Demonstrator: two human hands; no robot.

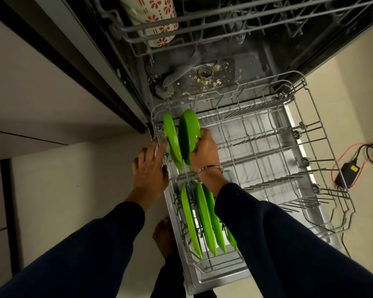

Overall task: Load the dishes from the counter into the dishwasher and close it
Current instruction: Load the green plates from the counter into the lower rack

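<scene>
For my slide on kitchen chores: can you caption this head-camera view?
Right hand grips a green bowl in the pulled-out lower rack, while the left hand touches the neighbouring green plate.

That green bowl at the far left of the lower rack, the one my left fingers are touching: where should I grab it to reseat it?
Pinch the green bowl by its upper rim, coming from above. It stands on edge between the lower rack tines, so only that rim is free. The left hand just touches it with straight fingers; the right hand grips the neighbouring bowl.
</scene>
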